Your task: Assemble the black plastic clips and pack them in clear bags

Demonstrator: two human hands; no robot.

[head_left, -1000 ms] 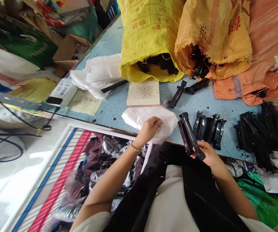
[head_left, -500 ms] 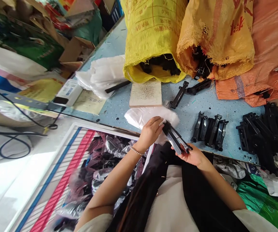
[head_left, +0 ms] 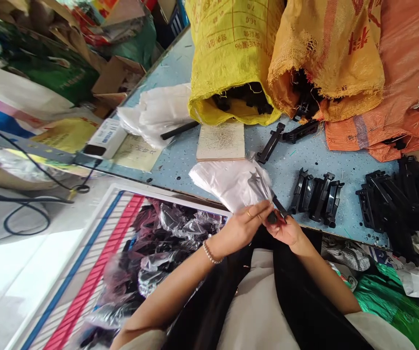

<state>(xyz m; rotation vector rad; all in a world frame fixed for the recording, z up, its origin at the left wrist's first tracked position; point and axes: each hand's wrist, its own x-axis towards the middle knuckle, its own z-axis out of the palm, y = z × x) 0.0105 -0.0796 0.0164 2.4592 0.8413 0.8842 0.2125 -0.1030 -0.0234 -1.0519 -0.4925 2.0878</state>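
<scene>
Already our right hand [head_left: 286, 229] grips the black part [head_left: 273, 206] half inside the clear bag [head_left: 231, 182] our left hand [head_left: 244, 226] pinches; a row of bare parts [head_left: 317, 197] waits.

Black bracket [head_left: 275, 210] part-way inside clear bag [head_left: 236, 182], at the near table edge

Bracket: long, narrow, black plastic part; its upper length shows dimly through the film, the lower end sticks out of the bag mouth and is pinched between the left hand [head_left: 244, 227] and right hand [head_left: 286, 229]. It lies tilted, upper end toward the table, lower end toward the person. Bag: thin, translucent white plastic, crumpled, resting on the blue speckled table top, its mouth gathered at the fingers; whether more bags lie beneath it cannot be told
</scene>
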